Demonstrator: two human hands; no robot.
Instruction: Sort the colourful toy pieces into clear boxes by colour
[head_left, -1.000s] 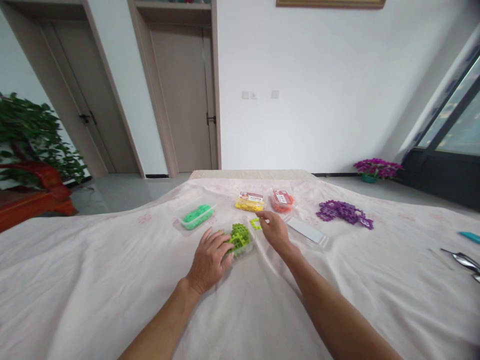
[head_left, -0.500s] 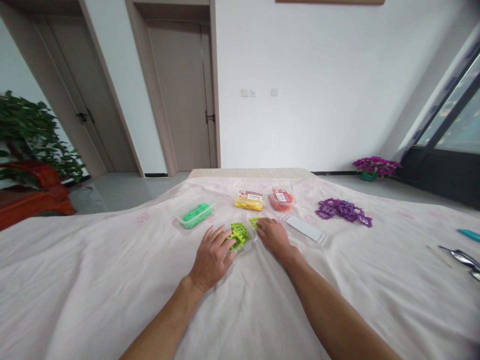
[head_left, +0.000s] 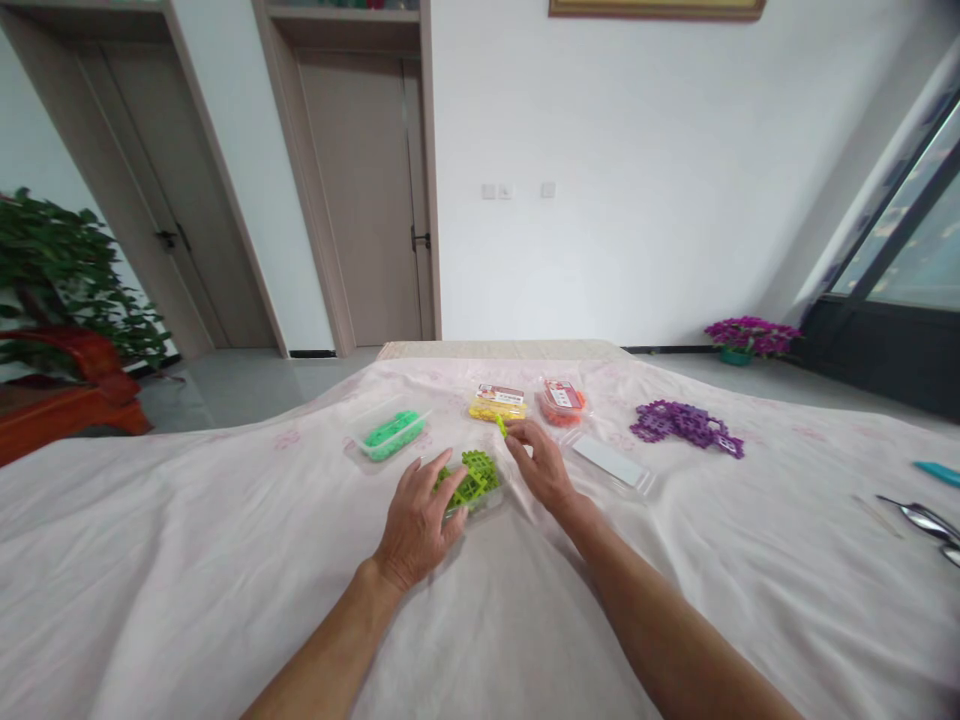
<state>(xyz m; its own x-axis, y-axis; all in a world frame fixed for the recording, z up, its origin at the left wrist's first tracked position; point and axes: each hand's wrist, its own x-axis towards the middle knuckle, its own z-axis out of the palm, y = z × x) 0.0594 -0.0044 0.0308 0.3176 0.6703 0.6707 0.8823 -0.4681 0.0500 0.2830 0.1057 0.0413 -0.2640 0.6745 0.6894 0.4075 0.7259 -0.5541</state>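
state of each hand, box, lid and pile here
left hand, open, at lime box
right hand, pinching lime piece
lime box, open, lime pieces inside
green box, green pieces inside, lid unclear
yellow box, lidded
orange box, lidded
clear lid, lying flat
purple pieces, loosely heaped

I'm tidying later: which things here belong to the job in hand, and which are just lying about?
Likely in the job:
lime-green piece in right hand
tub of lime-green pieces by left hand
perhaps the purple pieces, green pieces, yellow pieces, orange pieces

Apparently just lying about:
glasses
teal object
potted flowers
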